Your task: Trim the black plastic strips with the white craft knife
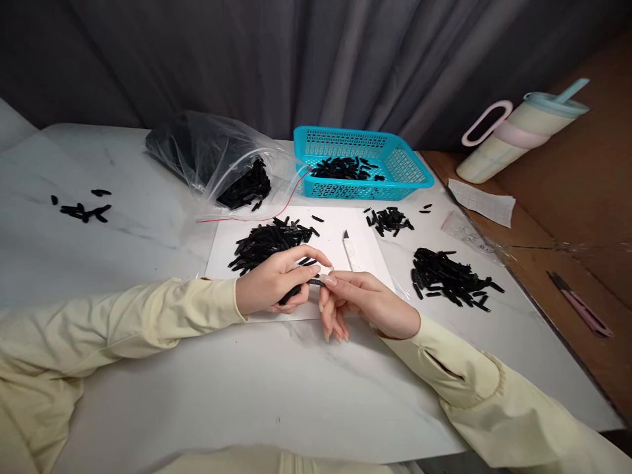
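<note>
Over a white sheet [224,243], my left hand [279,280] is closed around black pieces and pinches one small black strip [316,282] between thumb and finger. My right hand [368,299] grips the other end of that strip with thumb and forefinger, its remaining fingers hanging loosely curled. Just behind my left hand lies a heap of similar black strips [266,243]. A craft knife [350,251] with a whitish wrapped handle rests on the sheet beyond my right hand. What exactly the strip is cannot be made out.
A blue basket [365,191] holding black strips stands at the back, beside an open clear zip bag [197,151] of them. More piles [447,280] lie right, and a few pieces [85,212] left. A tumbler [518,138], paper [484,201] and pink-handled tool [580,306] are far right.
</note>
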The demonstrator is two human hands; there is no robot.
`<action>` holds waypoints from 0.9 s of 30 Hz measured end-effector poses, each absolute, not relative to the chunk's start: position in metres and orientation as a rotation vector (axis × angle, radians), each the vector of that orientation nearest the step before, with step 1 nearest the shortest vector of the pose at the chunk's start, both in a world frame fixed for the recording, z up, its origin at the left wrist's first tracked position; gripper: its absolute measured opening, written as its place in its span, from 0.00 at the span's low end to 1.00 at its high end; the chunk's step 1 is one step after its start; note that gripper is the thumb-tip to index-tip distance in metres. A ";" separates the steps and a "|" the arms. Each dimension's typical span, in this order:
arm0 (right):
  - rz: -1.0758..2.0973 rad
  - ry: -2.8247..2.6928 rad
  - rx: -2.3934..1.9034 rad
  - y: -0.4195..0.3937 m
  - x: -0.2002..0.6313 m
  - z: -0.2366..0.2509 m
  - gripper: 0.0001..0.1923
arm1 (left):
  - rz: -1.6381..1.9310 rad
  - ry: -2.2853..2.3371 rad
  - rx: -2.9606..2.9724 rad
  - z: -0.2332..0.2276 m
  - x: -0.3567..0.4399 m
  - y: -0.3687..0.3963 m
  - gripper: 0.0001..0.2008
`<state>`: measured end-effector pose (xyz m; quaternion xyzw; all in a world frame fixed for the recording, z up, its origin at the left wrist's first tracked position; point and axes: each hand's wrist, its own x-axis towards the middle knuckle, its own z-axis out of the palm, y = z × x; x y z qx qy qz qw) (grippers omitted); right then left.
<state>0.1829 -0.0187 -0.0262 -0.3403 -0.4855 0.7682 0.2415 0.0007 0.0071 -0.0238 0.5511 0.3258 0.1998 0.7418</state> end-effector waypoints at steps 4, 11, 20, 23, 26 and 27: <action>2.104 -1.300 -0.937 -0.018 0.182 -0.027 0.18 | 0.441 0.706 1.205 -0.023 0.002 0.007 0.07; 2.103 -1.284 -0.942 -0.018 0.182 -0.026 0.18 | 0.439 0.667 1.208 -0.023 0.003 0.006 0.06; 2.092 -1.296 -0.956 -0.019 0.181 -0.026 0.20 | 0.418 0.681 1.189 -0.024 0.002 0.007 0.07; 2.089 -1.299 -0.955 -0.019 0.180 -0.027 0.20 | 0.415 0.685 1.191 -0.023 0.002 0.007 0.08; 2.091 -1.306 -0.948 -0.018 0.180 -0.027 0.20 | 0.406 0.684 1.190 -0.023 0.002 0.008 0.08; 2.091 -1.306 -0.945 -0.018 0.180 -0.027 0.20 | 0.407 0.681 1.188 -0.023 0.002 0.008 0.09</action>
